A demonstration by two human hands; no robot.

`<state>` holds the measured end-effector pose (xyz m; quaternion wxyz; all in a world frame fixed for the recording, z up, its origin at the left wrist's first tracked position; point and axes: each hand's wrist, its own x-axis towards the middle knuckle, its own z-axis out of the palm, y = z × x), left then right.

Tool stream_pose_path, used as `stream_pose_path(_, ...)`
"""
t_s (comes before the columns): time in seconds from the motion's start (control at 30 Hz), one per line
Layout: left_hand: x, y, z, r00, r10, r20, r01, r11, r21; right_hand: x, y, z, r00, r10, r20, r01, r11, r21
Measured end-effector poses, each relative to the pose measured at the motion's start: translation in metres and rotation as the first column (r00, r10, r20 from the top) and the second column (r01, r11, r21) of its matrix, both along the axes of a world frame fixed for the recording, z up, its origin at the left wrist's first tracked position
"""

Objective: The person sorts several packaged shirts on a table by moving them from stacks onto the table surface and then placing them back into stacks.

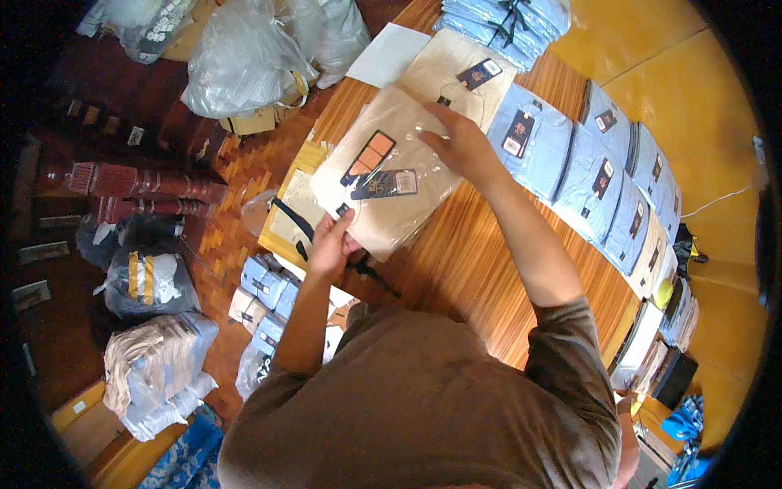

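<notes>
A folded beige garment in a clear plastic bag [366, 138] lies tilted in front of me over the table's left part. On it are a dark hang tag [387, 184] and a dark-framed card with orange panels [375, 153]. My left hand [330, 244] pinches its near edge between thumb and fingers. Over the upper right side of the bag, my right hand [460, 145] has thumb and fingers apart; whether the fingertips press on the plastic I cannot tell. Just beyond it rests another folded beige garment [444, 61] with a dark tag.
Rows of folded light-blue garments [531, 134] with dark tags cover the right side of the wooden table [464, 253]. A bundle of blue packs [497, 28] tied with black ribbon stands at the far edge. Plastic sacks [240, 61] and a garment pile [155, 359] sit at left.
</notes>
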<state>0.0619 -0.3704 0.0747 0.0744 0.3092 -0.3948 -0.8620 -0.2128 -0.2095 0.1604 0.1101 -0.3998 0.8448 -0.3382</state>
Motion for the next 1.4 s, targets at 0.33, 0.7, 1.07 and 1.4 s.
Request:
stream_pose_path(0.33, -0.015, 0.010, 0.014, 0.883, -0.184, 0.431, 0.317, 0.912, -0.261, 0.075, 0.060, -0.017, 0.909, -0.103, -0.403, 0.010, 0.974, -0.226)
stream_pose_path(0.7, -0.004, 0.083, 0.098, 0.514, -0.562, 0.648, 0.606, -0.296, -0.738, 0.187, 0.306, -0.077, 0.681, -0.638, -0.360, 0.672, 0.739, -0.040)
stream_pose_path(1.07, -0.006, 0.204, 0.028, 0.639, -0.740, 0.210, 0.586, 0.292, -0.756, 0.183, 0.312, -0.108, 0.785, -0.593, -0.179, 0.601, 0.799, -0.017)
stream_pose_path(1.4, 0.026, 0.217, 0.050, 0.897, -0.400, -0.190, 0.324, 0.885, -0.334, 0.228, 0.223, -0.052, 0.907, -0.008, 0.422, 0.164, 0.928, -0.335)
